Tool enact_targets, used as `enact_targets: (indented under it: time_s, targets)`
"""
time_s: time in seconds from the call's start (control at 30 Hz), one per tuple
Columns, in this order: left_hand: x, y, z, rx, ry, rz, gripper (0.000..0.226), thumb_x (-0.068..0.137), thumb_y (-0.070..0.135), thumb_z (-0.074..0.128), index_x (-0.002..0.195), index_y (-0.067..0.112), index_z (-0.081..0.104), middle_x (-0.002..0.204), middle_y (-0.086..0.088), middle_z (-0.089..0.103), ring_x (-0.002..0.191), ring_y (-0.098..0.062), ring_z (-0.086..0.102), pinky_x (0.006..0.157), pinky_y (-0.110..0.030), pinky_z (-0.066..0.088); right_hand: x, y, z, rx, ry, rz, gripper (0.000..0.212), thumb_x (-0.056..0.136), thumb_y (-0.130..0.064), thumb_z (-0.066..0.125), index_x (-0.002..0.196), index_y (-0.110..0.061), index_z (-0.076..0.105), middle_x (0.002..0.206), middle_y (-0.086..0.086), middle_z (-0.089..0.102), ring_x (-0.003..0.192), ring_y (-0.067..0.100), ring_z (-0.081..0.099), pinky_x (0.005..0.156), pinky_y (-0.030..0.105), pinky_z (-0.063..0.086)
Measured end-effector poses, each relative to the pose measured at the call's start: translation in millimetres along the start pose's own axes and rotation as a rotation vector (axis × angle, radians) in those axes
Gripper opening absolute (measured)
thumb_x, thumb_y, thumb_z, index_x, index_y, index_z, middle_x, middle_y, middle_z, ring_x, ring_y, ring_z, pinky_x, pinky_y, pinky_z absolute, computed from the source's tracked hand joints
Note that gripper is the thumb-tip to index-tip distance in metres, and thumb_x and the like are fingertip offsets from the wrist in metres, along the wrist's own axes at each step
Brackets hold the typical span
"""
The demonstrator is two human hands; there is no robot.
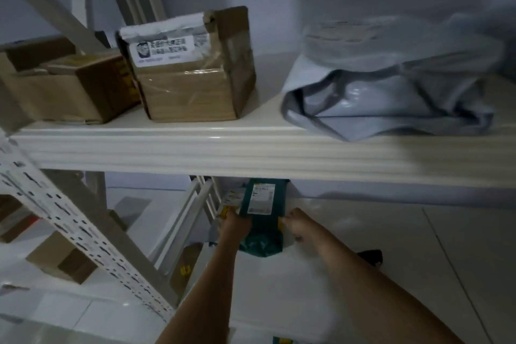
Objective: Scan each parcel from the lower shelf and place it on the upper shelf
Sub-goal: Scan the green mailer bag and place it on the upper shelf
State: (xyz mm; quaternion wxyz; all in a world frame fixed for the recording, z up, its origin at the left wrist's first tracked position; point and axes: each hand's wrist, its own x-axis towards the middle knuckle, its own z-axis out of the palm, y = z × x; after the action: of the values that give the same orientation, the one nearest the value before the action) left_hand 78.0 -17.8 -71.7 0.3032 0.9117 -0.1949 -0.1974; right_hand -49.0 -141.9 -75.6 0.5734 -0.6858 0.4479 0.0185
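From the head camera, both bare arms reach down under the front edge of the upper shelf [251,148] toward the lower shelf [279,282]. Between the two hands is a dark green parcel [264,204] with a white label on its top face; its far end is hidden behind the upper shelf's front edge, and its near end looks crumpled. The left hand [236,225] grips the parcel's left side, fingers curled round its edge. The right hand [296,222] holds the parcel's right side, fingers bent against it; the picture is blurred, so the exact grip is unclear.

On the upper shelf, near its left end, stands a taped cardboard box [192,78] with a white label on its front, and just beside it to the left is a lower brown box [69,86]. Toward the right end lies a grey plastic mailer bag [391,98], slightly overhanging the front edge. A perforated white upright [69,220] slants across the lower left, with more cardboard boxes [61,260] behind it.
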Motion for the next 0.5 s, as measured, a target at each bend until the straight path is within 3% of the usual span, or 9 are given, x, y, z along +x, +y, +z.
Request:
enact_targets:
  time_s: [0.07, 0.1, 0.2, 0.27, 0.4, 0.5]
  targets:
    - [1, -1, -6, 0.04, -0.117, -0.017, 0.057, 0.097, 0.034, 0.052, 0.147, 0.012, 0.033, 0.146, -0.015, 0.046, 0.131, -0.033, 0.047, 0.109, -0.042, 0.041, 3, 0, 12, 0.068, 0.031, 0.036, 0.06, 0.096, -0.039, 0.057, 0.14, -0.003, 0.039, 0.138, 0.017, 0.049, 0.118, 0.034, 0.054, 0.088, 0.036, 0.048]
    - [4, -1, -6, 0.071, -0.168, -0.015, 0.051, 0.101, 0.03, 0.048, 0.145, 0.008, 0.035, 0.143, -0.015, 0.049, 0.129, -0.032, 0.049, 0.106, -0.037, 0.043, 3, 1, 17, 0.102, 0.046, 0.044, 0.051, 0.099, -0.035, 0.055, 0.136, -0.002, 0.042, 0.133, 0.018, 0.051, 0.114, 0.032, 0.056, 0.084, 0.033, 0.047]
    - [16, -8, -3, -0.035, -0.257, -0.044, 0.046, 0.101, 0.025, 0.048, 0.14, 0.0, 0.045, 0.128, -0.019, 0.058, 0.114, -0.031, 0.058, 0.098, -0.038, 0.05, 9, 2, 30, 0.196, 0.05, 0.047, 0.026, 0.098, -0.025, 0.058, 0.11, -0.002, 0.056, 0.104, 0.017, 0.062, 0.08, 0.024, 0.063, 0.069, 0.031, 0.05]
    - [24, -13, -1, -0.156, -0.298, -0.074, 0.043, 0.1, 0.024, 0.051, 0.136, 0.002, 0.049, 0.123, -0.017, 0.06, 0.102, -0.025, 0.06, 0.085, -0.032, 0.053, 13, -5, 34, 0.228, 0.081, 0.086, 0.031, 0.095, -0.029, 0.061, 0.111, -0.002, 0.06, 0.108, 0.018, 0.066, 0.09, 0.031, 0.067, 0.075, 0.038, 0.055]
    - [35, -21, 1, -0.404, -0.355, -0.084, 0.05, 0.094, 0.027, 0.061, 0.139, 0.01, 0.048, 0.138, -0.013, 0.056, 0.124, -0.031, 0.055, 0.105, -0.04, 0.047, 13, -13, 34, 0.193, 0.142, 0.128, 0.048, 0.095, -0.038, 0.061, 0.125, -0.001, 0.055, 0.124, 0.018, 0.062, 0.102, 0.032, 0.062, 0.08, 0.037, 0.052]
    - [35, -27, -4, -0.594, -0.407, -0.133, 0.048, 0.09, 0.031, 0.067, 0.128, 0.006, 0.054, 0.122, -0.015, 0.065, 0.11, -0.034, 0.064, 0.097, -0.049, 0.054, 9, -4, 27, 0.271, 0.087, 0.124, 0.054, 0.091, -0.035, 0.069, 0.127, 0.003, 0.057, 0.123, 0.018, 0.065, 0.103, 0.032, 0.066, 0.087, 0.041, 0.057]
